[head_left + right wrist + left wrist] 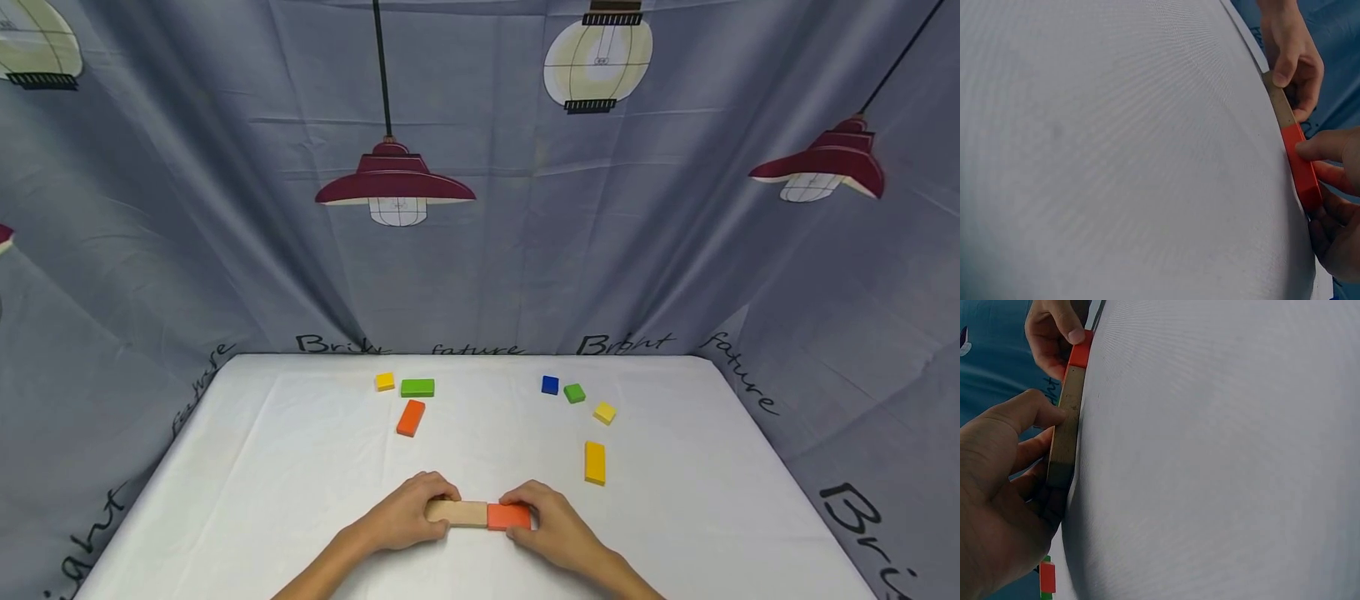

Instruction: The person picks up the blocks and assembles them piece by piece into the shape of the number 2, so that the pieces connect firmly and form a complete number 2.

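Observation:
Near the front of the white table, a plain wooden block (468, 514) and an orange block (504, 517) lie end to end in a row, their short ends touching. My left hand (408, 512) grips the wooden block at its left part, thumb on the near side and fingers on the far side. With thumb and fingers, my right hand (553, 525) pinches the orange block across its long sides. In the left wrist view the thumb presses the edge of the wooden block (1066, 431). The right wrist view shows the thumb against the orange block (1300, 169).
Behind the left hand lie a small yellow block (385, 382), a green block (417, 387) and another orange block (410, 418). At the right are a blue cube (550, 385), a small green block (574, 393), a pale yellow block (604, 413) and a long yellow block (595, 463).

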Demonstrator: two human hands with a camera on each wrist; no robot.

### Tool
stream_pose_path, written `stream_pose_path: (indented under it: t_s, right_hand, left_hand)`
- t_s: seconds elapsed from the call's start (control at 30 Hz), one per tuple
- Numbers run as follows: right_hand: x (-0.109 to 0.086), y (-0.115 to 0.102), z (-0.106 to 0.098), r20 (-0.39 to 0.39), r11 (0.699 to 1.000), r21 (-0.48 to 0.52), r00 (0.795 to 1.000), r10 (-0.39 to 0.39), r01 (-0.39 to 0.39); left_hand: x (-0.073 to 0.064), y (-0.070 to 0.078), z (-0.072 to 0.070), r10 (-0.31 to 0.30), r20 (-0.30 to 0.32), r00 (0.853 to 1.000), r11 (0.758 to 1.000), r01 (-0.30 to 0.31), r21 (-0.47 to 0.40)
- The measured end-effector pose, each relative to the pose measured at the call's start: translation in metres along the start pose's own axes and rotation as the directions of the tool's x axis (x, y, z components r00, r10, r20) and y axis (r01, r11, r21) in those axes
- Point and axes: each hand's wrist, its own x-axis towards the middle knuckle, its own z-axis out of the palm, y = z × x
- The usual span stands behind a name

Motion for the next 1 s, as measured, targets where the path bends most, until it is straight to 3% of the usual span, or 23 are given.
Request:
stream_pose_path:
  t_s: [1.0]
  right_hand:
    - [0.015, -0.008, 0.026, -0.084, 0.999, -0.028, 0.996, -0.039, 0.037]
  left_hand:
    - [-0.002, -0.003, 0.002, 0.029, -0.015, 0.999, 1.000, -0.029, 0.008]
